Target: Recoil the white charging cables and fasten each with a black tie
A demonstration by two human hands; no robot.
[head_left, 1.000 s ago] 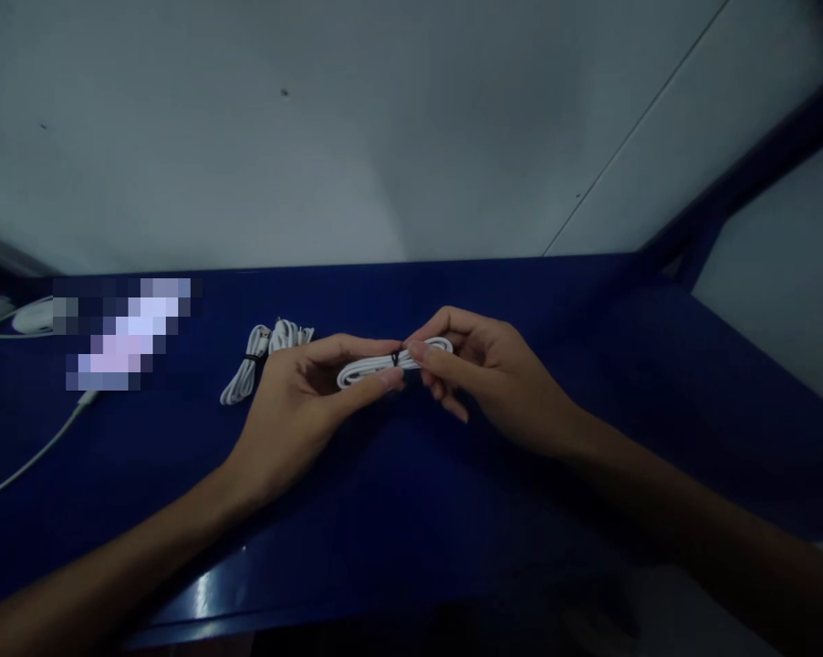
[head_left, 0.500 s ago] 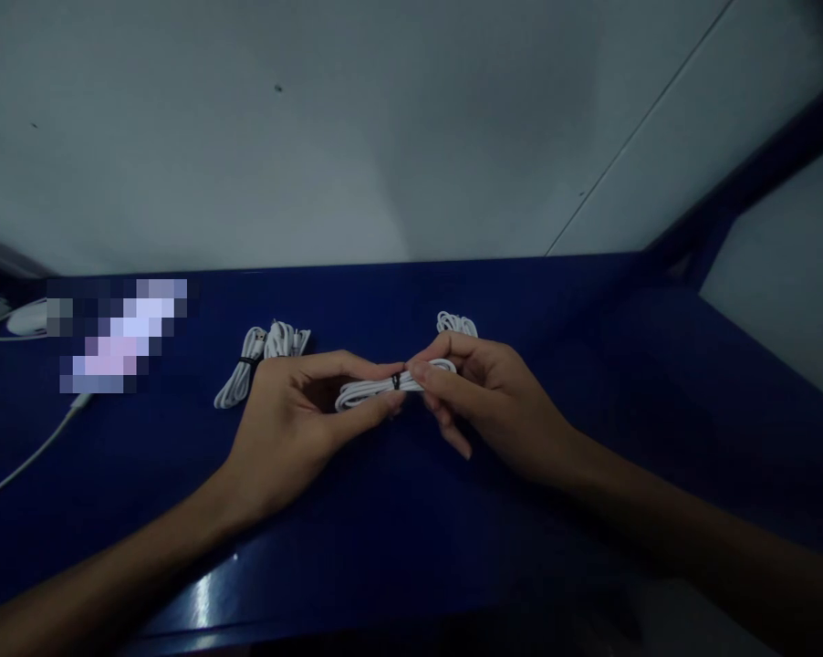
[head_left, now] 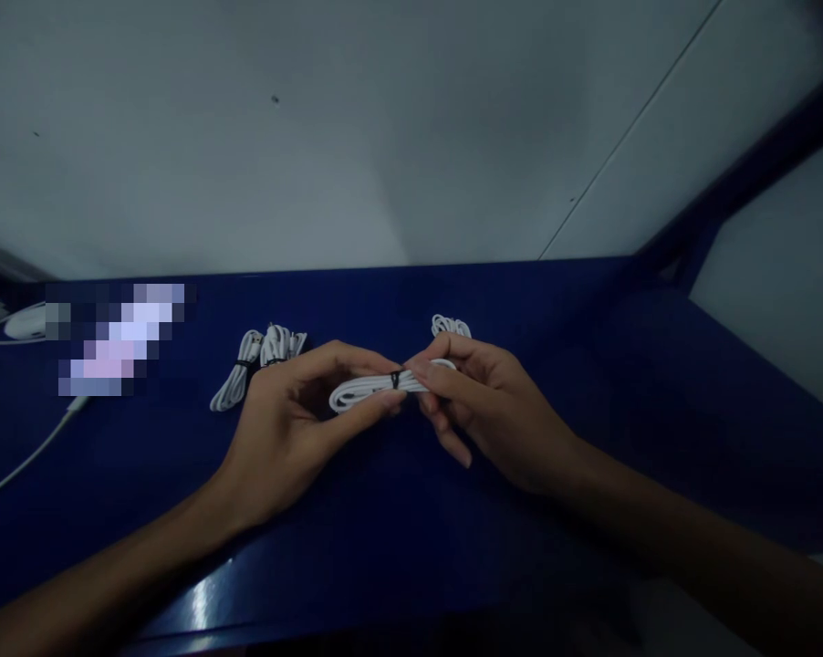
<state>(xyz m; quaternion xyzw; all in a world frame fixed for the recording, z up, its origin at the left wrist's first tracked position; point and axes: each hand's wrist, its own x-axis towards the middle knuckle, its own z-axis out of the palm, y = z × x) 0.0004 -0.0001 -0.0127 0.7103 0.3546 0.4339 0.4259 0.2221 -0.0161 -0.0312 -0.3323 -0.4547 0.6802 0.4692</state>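
Observation:
A coiled white cable (head_left: 363, 391) with a black tie around its middle is held above the table between both hands. My left hand (head_left: 295, 420) pinches it near the tie, thumb on the near side and fingers on the far side. My right hand (head_left: 484, 388) grips the other end of the coil with thumb and forefinger close to the tie, its lower fingers curled below. Behind my left hand lie tied white cable bundles (head_left: 231, 379), partly covered by it. Another white cable bundle (head_left: 451, 326) shows just beyond my right hand.
The blue table (head_left: 384, 547) runs back to a pale wall (head_left: 329, 164). At the left lies a lit, pixelated device (head_left: 128, 338) with a white cord (head_left: 32, 461) plugged into its near end. A white object (head_left: 25, 321) lies beyond it. A blue frame post (head_left: 746, 173) stands at right.
Both hands keep hold of the tied cable in nearly the same pose. The whole view has shifted slightly; the other bundles lie where they were.

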